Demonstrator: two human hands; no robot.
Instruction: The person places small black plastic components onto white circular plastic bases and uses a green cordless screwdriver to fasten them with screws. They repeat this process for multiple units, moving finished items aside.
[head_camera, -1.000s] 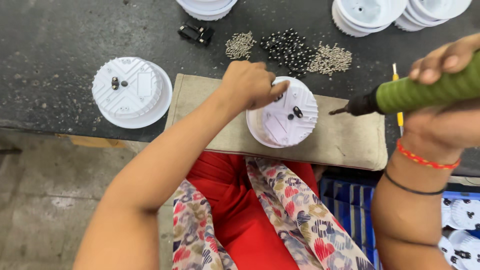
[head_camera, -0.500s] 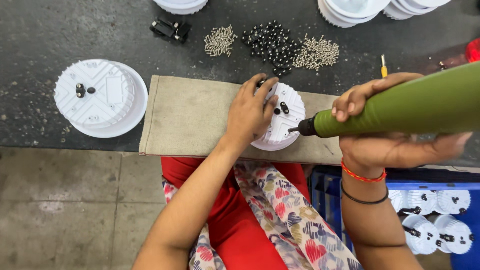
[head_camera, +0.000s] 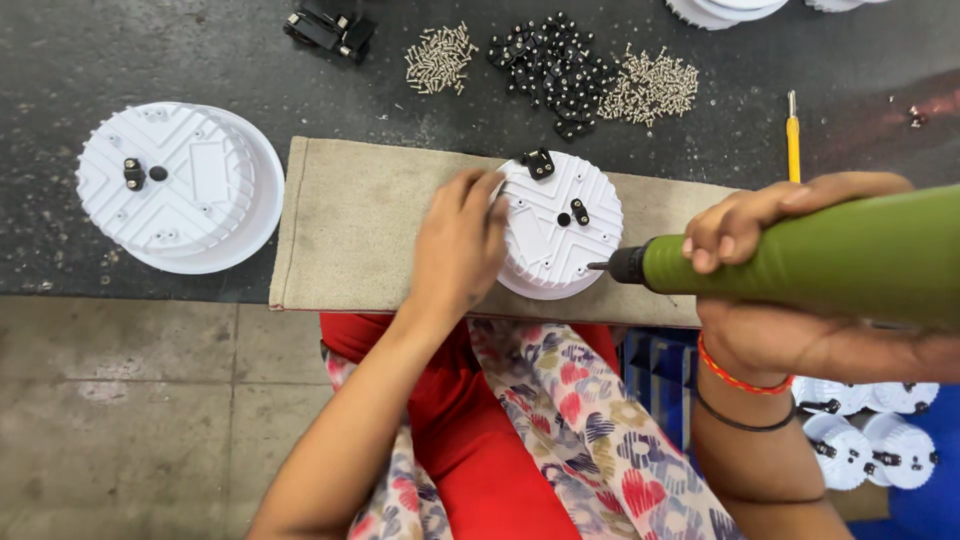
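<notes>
— White plastic, round and ribbed: that disc-shaped housing (head_camera: 560, 228) lies on the beige cloth mat (head_camera: 350, 230) at the near edge of the dark tabletop (head_camera: 150, 50), toward the mat's right half. What are the hands doing?

— Left hand (head_camera: 455, 245) lies over the housing's left rim, fingers curled against it, pressing it down onto the mat. Right hand (head_camera: 775, 270) is wrapped around a thick green powered screwdriver (head_camera: 830, 260), held almost level, its black tip (head_camera: 608, 266) at the housing's right rim.

— So which step is this, would you say?

— I'd judge screw-driving: small black clips (head_camera: 540, 162) already sit on top of the housing, and the tip seems to be coming onto a fixing point at the rim. I cannot tell whether a screw is on the bit.

— And what does the next move call for?

— Keeping the housing from turning under the left hand, and lining the bit square to the hole before pressing, since the tool now lies nearly flat.

— Supplies?

— At the far edge of the tabletop: a heap of pale metal screws (head_camera: 440, 58), a heap of black parts (head_camera: 545, 70), another heap of pale screws (head_camera: 650, 88). A yellow-handled slim screwdriver (head_camera: 793, 135) lies just beyond the mat's far right corner. A second white round housing (head_camera: 180, 185) sits left of the mat, apart from it.
</notes>
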